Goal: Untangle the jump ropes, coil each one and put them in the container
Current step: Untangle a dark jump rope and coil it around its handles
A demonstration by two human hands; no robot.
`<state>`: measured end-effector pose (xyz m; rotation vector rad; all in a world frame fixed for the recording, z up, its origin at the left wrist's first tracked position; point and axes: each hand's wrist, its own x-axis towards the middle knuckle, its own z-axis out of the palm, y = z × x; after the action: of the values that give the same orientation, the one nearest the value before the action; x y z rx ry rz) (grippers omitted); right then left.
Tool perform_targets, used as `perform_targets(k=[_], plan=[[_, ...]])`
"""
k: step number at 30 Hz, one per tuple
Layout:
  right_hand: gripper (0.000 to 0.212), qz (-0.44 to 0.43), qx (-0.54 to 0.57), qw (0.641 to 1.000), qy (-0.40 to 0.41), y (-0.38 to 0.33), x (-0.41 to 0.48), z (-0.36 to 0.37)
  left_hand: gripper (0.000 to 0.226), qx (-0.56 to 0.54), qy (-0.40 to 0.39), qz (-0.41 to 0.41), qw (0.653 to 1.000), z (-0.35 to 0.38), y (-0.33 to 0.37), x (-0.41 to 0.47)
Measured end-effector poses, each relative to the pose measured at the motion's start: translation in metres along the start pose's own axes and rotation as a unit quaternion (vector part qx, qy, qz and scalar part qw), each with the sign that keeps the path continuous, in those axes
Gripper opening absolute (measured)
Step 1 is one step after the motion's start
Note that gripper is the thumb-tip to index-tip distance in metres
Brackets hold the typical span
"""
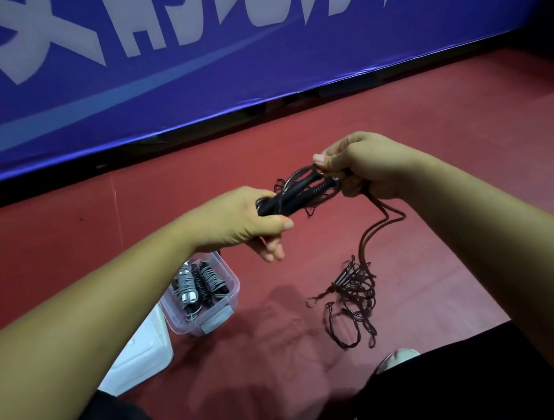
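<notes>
The left hand (243, 217) grips two black plastic jump-rope handles (296, 194) while the right hand (369, 168) pinches their thin dark cord (354, 281), whose tangle lies at 5 o'clock, with the clear plastic container (233, 292) at 7 o'clock.

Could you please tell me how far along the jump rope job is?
Done: coiled ropes lie in the container. In hand: left hand grips black handles, right hand holds the cord. Left: the tangle on the floor needs coiling and storing.

A red floor (362, 128) runs up to a blue banner (189, 70) with large white lettering; shadows fall on the floor.
</notes>
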<state>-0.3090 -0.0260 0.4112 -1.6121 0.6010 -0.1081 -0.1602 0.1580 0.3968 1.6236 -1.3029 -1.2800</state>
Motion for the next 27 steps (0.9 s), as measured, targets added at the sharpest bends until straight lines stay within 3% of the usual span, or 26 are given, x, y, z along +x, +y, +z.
perform_targets(k=[4,10,15,20,27], plan=[[0.030,0.017,0.018,0.999,-0.023,0.005,0.006,0.004,0.012,-0.197,0.011,0.013,0.980,-0.002,0.003,0.000],[0.026,0.064,0.033,0.994,-0.080,0.004,0.002,0.012,0.062,-0.287,0.064,0.054,0.954,-0.007,0.007,0.004],[0.027,0.073,0.080,0.988,-0.108,0.002,-0.001,0.017,0.018,-0.417,0.086,0.045,0.904,-0.010,0.013,0.009],[0.028,0.059,0.033,0.991,-0.118,-0.006,-0.008,0.018,0.009,-0.411,0.132,0.013,0.902,-0.013,0.016,0.006],[0.026,-0.016,-0.062,0.994,-0.092,-0.020,-0.026,0.005,0.024,-0.424,0.166,-0.020,0.890,-0.029,0.008,0.002]])
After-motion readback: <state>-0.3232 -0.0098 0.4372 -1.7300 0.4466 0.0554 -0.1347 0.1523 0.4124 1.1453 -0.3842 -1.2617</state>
